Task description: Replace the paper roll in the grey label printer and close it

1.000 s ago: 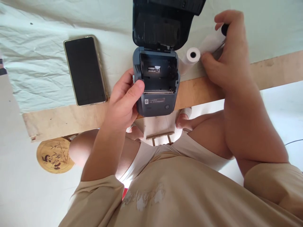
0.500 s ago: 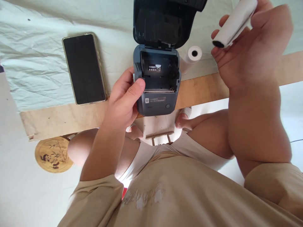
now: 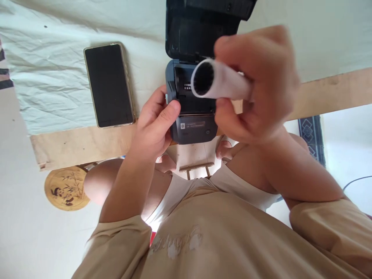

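A small dark grey label printer (image 3: 194,130) stands at the table's near edge with its lid (image 3: 203,27) swung up and its paper bay showing. My left hand (image 3: 155,124) grips the printer's left side, thumb on its front corner. My right hand (image 3: 258,85) is closed around a white paper roll (image 3: 217,82) and holds it in the air just above the open bay, with the roll's dark hollow end pointing toward me. The hand and roll hide the right part of the printer.
A black phone (image 3: 109,86) lies face up on the pale green cloth (image 3: 52,77) left of the printer. The bare wooden table edge (image 3: 81,145) runs below it. On the floor lies a round wooden disc (image 3: 66,188) with a panda picture.
My right hand picked up a paper roll from the table's right side, lifted it, then carried it left to above the printer's open bay. The left hand stayed on the printer.
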The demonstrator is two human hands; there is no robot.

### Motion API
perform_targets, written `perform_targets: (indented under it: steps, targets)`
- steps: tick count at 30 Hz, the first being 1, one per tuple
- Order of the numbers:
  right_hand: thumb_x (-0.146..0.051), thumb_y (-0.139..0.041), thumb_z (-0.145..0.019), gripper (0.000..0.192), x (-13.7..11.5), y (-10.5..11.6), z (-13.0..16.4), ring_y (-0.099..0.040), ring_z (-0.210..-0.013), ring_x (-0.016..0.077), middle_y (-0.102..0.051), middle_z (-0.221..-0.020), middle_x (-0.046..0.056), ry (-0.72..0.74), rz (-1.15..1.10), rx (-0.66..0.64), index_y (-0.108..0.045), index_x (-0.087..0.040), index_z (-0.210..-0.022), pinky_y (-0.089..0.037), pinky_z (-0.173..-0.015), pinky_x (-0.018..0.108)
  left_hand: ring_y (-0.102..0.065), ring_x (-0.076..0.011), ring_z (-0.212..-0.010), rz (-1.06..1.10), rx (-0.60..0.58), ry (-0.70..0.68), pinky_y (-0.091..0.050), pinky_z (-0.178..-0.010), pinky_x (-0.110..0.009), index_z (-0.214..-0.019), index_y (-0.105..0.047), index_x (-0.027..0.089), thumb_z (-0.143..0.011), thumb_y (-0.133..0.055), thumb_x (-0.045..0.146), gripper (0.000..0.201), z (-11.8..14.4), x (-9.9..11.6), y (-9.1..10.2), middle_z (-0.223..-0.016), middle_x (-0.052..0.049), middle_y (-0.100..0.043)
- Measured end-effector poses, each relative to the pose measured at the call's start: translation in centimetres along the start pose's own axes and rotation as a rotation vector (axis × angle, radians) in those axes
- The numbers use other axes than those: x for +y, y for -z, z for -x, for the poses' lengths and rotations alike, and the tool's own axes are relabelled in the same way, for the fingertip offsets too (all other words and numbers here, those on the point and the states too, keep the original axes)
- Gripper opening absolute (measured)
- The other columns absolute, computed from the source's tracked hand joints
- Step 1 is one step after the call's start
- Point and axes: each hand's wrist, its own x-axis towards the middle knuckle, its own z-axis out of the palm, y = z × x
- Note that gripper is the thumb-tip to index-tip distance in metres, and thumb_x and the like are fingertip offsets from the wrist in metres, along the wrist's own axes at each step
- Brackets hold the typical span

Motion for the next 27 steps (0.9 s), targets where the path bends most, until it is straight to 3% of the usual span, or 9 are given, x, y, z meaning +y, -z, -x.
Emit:
perform_targets:
  steps: [3,6,11,16,21,24,27]
  targets:
    - [-0.017,-0.045,-0.084,0.044,0.1,-1.5,-0.3,-0.060,-0.109,0.0022,-0.063,-0.116,-0.006,0.160,0.106,0.130,-0.055,-0.027,-0.126,-0.052,-0.096,0.019,-0.060,-0.0269,-0.131,0.007,0.010,0.003,-0.057,-0.102,-0.038,-0.115,-0.063,0.020,-0.087,-0.065,0.042,0.036,0.1,0.1,-0.2,-0.116,-0.006,-0.071]
    - [-0.015,-0.052,-0.080,0.042,0.6,-2.0,-0.2,-0.065,-0.108,0.0055,-0.066,-0.115,-0.007,0.123,0.219,0.109,-0.054,-0.028,-0.120,-0.053,-0.091,0.021,-0.060,-0.0273,-0.131,0.019,0.005,0.020,-0.058,-0.101,-0.038,-0.118,-0.061,0.020,-0.086,-0.066,0.042,0.039,0.1,0.2,-0.3,-0.115,-0.006,-0.070]
    - [-0.015,-0.056,-0.082,0.011,0.9,-2.0,-0.1,-0.068,-0.107,0.0084,-0.070,-0.105,-0.007,0.164,0.269,0.102,-0.059,-0.022,-0.091,-0.056,-0.094,0.027,-0.061,-0.0256,-0.129,0.027,0.009,0.043,-0.059,-0.100,-0.035,-0.117,-0.062,0.021,-0.087,-0.065,0.041,0.036,0.2,0.2,-0.2,-0.110,-0.005,-0.071]
    - [-0.017,-0.059,-0.080,0.008,0.7,-1.4,-0.2,-0.061,-0.085,0.0054,-0.065,-0.090,-0.003,0.256,0.268,0.179,-0.064,-0.021,-0.086,-0.050,-0.078,0.025,-0.063,-0.0261,-0.126,0.003,0.016,0.063,-0.060,-0.095,-0.035,-0.116,-0.061,0.021,-0.086,-0.065,0.043,0.037,0.2,0.3,-0.1,-0.106,-0.005,-0.071]
    - [-0.015,-0.057,-0.079,0.010,-0.5,-0.9,0.3,-0.052,-0.076,0.0017,-0.056,-0.080,-0.001,0.383,0.200,0.164,-0.063,-0.021,-0.085,-0.043,-0.064,0.020,-0.061,-0.0273,-0.127,-0.015,0.050,0.059,-0.059,-0.095,-0.036,-0.111,-0.061,0.021,-0.084,-0.066,0.047,0.038,0.2,0.3,-0.2,-0.106,-0.006,-0.069]
    - [-0.013,-0.059,-0.078,0.012,-1.1,-1.2,0.9,-0.047,-0.071,0.0012,-0.056,-0.080,-0.002,0.357,0.181,0.093,-0.061,-0.022,-0.085,-0.038,-0.061,0.020,-0.065,-0.0252,-0.115,-0.011,-0.003,0.025,-0.059,-0.081,-0.032,-0.110,-0.062,0.021,-0.081,-0.068,0.054,0.044,-0.1,-0.1,0.1,-0.099,-0.005,-0.068]
    - [-0.012,-0.058,-0.079,0.011,-1.1,-1.7,1.4,-0.045,-0.072,0.0020,-0.058,-0.081,-0.004,0.333,0.210,0.052,-0.059,-0.022,-0.084,-0.034,-0.062,0.020,-0.067,-0.0156,-0.090,0.000,-0.076,-0.056,-0.054,-0.067,-0.025,-0.113,-0.061,0.022,-0.076,-0.074,0.051,0.049,-0.5,-0.9,0.7,-0.091,-0.002,-0.064]
